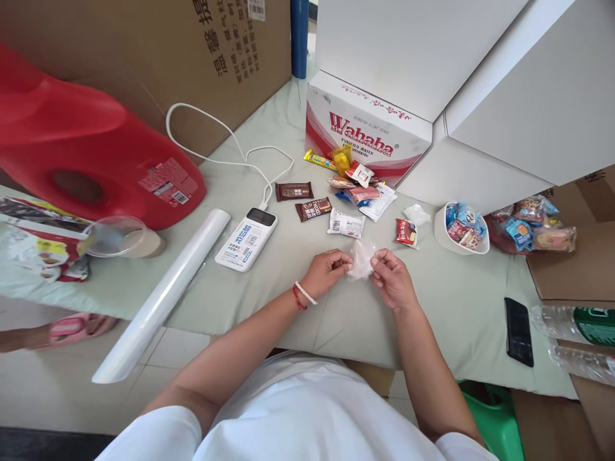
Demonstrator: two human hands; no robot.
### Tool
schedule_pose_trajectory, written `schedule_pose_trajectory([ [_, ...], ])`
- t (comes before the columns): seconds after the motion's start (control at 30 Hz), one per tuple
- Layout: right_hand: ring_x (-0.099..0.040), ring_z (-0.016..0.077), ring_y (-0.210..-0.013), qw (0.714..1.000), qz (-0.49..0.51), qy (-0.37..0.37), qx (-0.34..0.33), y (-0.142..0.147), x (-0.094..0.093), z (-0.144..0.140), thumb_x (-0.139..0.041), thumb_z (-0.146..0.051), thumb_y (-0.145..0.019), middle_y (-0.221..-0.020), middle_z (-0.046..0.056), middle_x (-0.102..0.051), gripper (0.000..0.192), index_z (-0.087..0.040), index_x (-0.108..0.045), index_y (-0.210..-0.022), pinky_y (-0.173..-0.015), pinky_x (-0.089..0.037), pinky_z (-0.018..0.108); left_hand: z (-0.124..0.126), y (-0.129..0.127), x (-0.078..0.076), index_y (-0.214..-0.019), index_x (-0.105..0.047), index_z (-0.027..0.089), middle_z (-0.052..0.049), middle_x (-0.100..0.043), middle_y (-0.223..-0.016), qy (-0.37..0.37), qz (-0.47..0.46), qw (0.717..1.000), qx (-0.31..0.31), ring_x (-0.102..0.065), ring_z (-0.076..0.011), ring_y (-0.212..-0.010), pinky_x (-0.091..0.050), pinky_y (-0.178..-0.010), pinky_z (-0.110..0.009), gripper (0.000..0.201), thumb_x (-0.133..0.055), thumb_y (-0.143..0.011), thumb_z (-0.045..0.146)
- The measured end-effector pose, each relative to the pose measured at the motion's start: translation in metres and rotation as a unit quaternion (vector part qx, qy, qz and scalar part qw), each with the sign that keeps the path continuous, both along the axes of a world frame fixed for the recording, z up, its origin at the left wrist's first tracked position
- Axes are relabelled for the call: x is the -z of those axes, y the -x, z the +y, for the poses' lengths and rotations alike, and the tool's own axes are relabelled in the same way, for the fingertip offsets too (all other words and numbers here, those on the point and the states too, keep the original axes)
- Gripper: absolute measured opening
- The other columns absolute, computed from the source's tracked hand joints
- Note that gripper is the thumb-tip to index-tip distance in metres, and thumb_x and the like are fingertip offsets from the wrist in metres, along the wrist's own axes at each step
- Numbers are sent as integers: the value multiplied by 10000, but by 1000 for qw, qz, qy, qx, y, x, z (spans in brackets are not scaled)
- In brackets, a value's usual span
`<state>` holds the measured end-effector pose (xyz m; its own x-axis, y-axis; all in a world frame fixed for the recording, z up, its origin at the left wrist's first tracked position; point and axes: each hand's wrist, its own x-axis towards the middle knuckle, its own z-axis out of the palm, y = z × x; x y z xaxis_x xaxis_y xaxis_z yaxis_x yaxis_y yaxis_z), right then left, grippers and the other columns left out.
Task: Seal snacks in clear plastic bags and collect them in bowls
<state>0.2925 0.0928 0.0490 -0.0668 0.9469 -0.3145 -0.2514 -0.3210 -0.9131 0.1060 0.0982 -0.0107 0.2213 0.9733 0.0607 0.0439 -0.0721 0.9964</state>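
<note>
The small clear wrapper (361,259) sat near the table's front edge, pinched between the left hand (325,272) and right hand (391,278), fingertips closed narrowly on its edges. Gripping opposite edges firmly seemed wise; snack packets (346,223) lay beyond.

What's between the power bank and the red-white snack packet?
Head view: one white packet lies between the power bank and the red-white snack packet; otherwise bare cloth.
</note>
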Motion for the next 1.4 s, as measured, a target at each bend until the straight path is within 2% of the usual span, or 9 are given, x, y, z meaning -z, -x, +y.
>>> schedule_pose_trajectory([
  [0.17, -388, 54, -528, 987, 15, -85, 136, -32, -15, 35, -926, -366, -628, -658, -64, -486, 377, -223, -621, -795, -419, -314, 153, 5, 3, -1, -828, -678, 167, -7, -653, -772, 87, -116, 989, -27, -559, -128, -707, -455, -691, -268, 348, -777, -785, 498],
  [0.33, -523, 86, -616, 976, -95, -113, 162, -58, -28, 72, -867, -468, -680, -880, 3, -687, 404, -232, -666, -939, -509, -451, 201, 7, 3, -5, -863, -678, 170, 22, -578, -704, 116, -130, 984, -41, -464, -101, -617, -398, -578, -242, 412, -765, -777, 564],
  [0.47, -553, 103, -667, 974, -175, -110, 90, -37, -9, 44, -793, -502, -786, -984, 22, -707, 364, -244, -707, -1026, -574, -487, 234, 6, 2, -4, -874, -664, 171, 31, -553, -685, 124, -138, 982, -40, -450, -96, -599, -392, -570, -240, 428, -752, -785, 581],
  [0.63, -583, 156, -821, 985, -138, -101, -35, 12, 22, -10, -847, -440, -758, -998, 14, -692, 370, -267, -717, -1058, -668, -516, 261, 3, -1, -3, -848, -655, 170, -9, -642, -790, 92, -128, 987, -16, -557, -133, -737, -460, -717, -274, 405, -773, -773, 551],
  [0.8, -457, 99, -620, 996, -69, -39, 33, 23, 32, -18, -865, -409, -715, -721, -37, -582, 277, -217, -693, -818, -580, -414, 233, 3, -1, -5, -840, -629, 171, 3, -604, -777, 84, -122, 989, -7, -536, -132, -745, -450, -744, -281, 388, -747, -807, 539],
  [1.0, -469, 102, -600, 998, 10, -1, 58, 15, 28, -24, -891, -402, -676, -703, -36, -561, 321, -222, -692, -850, -562, -410, 241, 0, -2, -8, -836, -578, 181, 33, -519, -743, 110, -167, 978, 52, -441, -96, -646, -387, -625, -248, 392, -724, -836, 544],
  [1.2, -465, 107, -600, 993, -97, -54, 44, 15, 29, -31, -821, -455, -766, -662, -39, -560, 281, -215, -701, -850, -585, -388, 246, -2, -3, -7, -1058, -603, 211, -15, -589, -1018, 61, -145, 987, -9, -503, -88, -711, -440, -655, -236, 455, -829, -755, 465],
  [1.3, -472, 108, -611, 990, -124, -59, 37, 15, 28, -33, -804, -469, -789, -667, -35, -576, 288, -208, -691, -832, -600, -390, 248, 1, -2, -4, -917, -676, 182, -10, -604, -873, 25, -123, 991, -36, -515, -110, -727, -432, -666, -243, 366, -812, -778, 491],
  [1.4, -466, 104, -601, 996, -60, 16, 67, 15, 27, -35, -849, -503, -721, -736, -14, -621, 376, -205, -668, -860, -550, -372, 242, 5, 0, -2, -840, -679, 172, 11, -593, -732, 60, -172, 981, -74, -504, -109, -668, -408, -630, -247, 408, -784, -795, 564],
])
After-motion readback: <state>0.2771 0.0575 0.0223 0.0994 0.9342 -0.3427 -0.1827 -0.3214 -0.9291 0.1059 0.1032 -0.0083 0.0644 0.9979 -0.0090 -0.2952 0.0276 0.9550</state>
